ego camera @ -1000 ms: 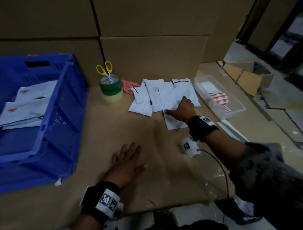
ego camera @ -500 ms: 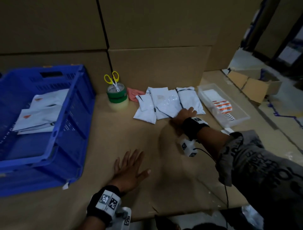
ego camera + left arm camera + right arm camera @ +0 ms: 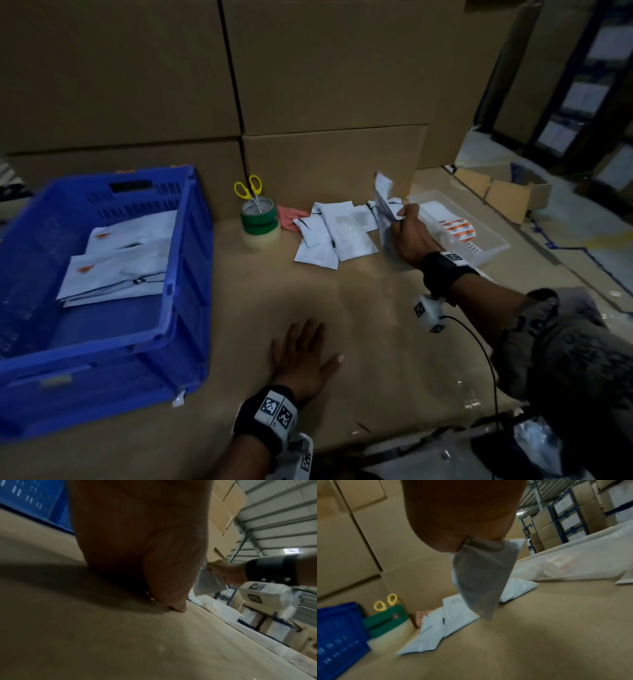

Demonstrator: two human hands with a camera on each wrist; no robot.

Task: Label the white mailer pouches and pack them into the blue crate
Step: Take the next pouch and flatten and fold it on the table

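a: where's the right hand point(image 3: 412, 240)?

b: raised off the table point(image 3: 342, 342), near the far right of the pouch pile point(image 3: 337, 236). its grip is clamped on one pouch point(image 3: 385, 209) — fingers curled over the top edge, thumb pinching from the other side. the wrist view shows that pouch point(image 3: 481, 580) hanging down from the pinch, clear of the table, its lower corner above the pile.

a: and the left hand point(image 3: 301, 359)?

b: flat on the table, near the front edge, palm down. fingers are straight and spread, the thumb out to the right. it holds nothing. from its own wrist camera you see the thumb tip point(image 3: 178, 606) pressed on the cardboard surface.

a: the rest of the pouches?

b: several lie overlapping on the table, at the foot of the stacked boxes point(image 3: 325, 85). a pink thing point(image 3: 289, 217) sticks out just left of them; i cannot tell what it is.

a: the crate point(image 3: 185, 308)?

b: on the left side of the table, well apart from the pile. a few pouches point(image 3: 116, 267) already lie flat inside it — at least two show a small orange mark on top.

a: anything between the crate and the pile?

b: a stack of tape rolls point(image 3: 259, 222), green on top, a clear one below, with yellow scissors point(image 3: 249, 188) standing in the core.

a: and on the right?

b: a clear tray point(image 3: 493, 246) just behind the right hand, with orange-striped labels point(image 3: 457, 229) inside.
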